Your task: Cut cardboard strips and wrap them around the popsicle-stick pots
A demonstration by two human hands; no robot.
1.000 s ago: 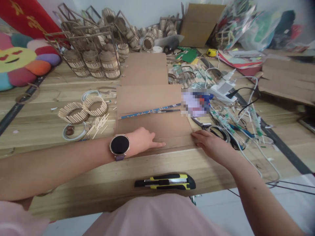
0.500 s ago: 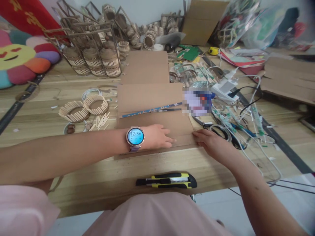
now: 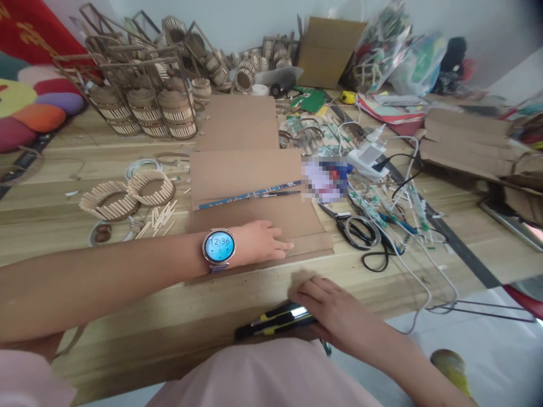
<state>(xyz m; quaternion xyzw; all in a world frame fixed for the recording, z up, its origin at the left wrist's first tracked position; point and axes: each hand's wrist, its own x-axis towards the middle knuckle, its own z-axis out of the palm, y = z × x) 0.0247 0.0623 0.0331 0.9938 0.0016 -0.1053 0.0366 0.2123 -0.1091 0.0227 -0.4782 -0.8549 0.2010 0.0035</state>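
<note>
My left hand [image 3: 259, 243] lies flat on a brown cardboard sheet [image 3: 299, 220], fingers spread, holding nothing. Near the table's front edge, my right hand [image 3: 333, 308] is closed over the back end of a black and yellow utility knife [image 3: 275, 321]. The knife's front points left; its rear is hidden by the hand, and no blade can be made out. Across the cardboard lie a blue patterned strip [image 3: 235, 199], which looks like a ruler, and a thin dark pen-like stick [image 3: 278, 194]. Another cardboard piece [image 3: 240, 121] lies behind.
Two rings of small wooden sticks [image 3: 150, 189] sit at left beside loose sticks [image 3: 159, 219]. Wooden lantern-like pieces [image 3: 144, 110] stand at back left. To the right are black-handled scissors [image 3: 354, 234], tangled cables, a white power strip [image 3: 369, 161] and torn cardboard [image 3: 466, 138].
My right hand has left the cardboard's right edge and come down to the utility knife, which now lies at a slant. My left hand stays on the cardboard. The view has turned somewhat right.
</note>
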